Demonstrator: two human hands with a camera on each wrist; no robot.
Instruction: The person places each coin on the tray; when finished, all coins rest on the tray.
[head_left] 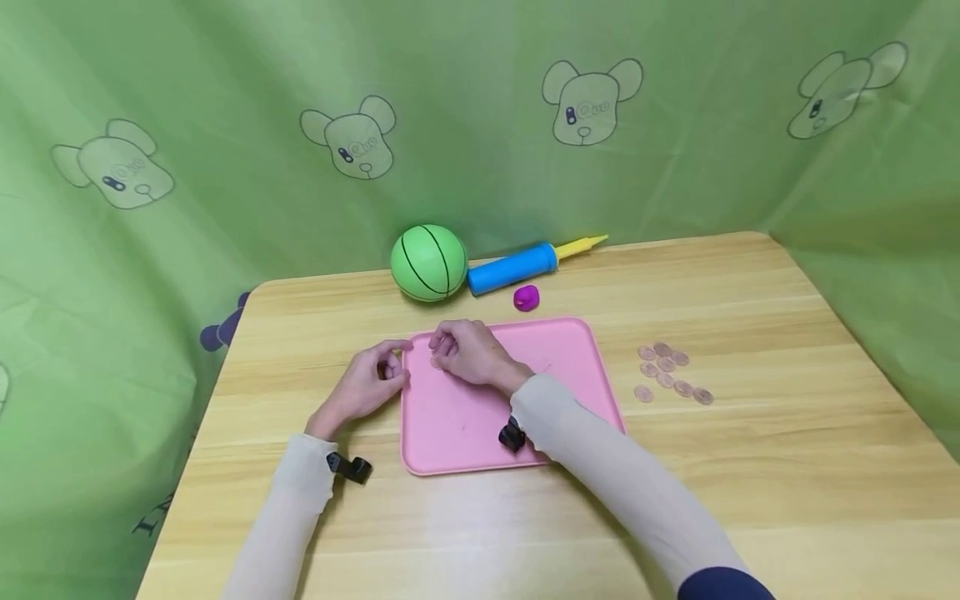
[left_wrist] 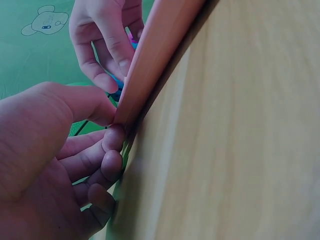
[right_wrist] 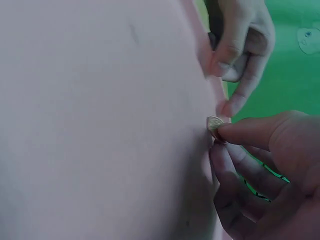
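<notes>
My right hand is over the far left part of a pink tray. Between its thumb and fingertips it pinches a coin, seen on edge beside the tray's rim in the right wrist view. My left hand holds the tray's left edge near the far corner, thumb and forefinger at the rim. The left wrist view shows those fingertips against the outer wall. Several copper-coloured coins lie flat on the table to the right of the tray.
Behind the tray stand a green ball with black lines, a blue hand pump with a yellow nozzle, and a small purple rubber duck. A green curtain hangs along the wooden table's back edge.
</notes>
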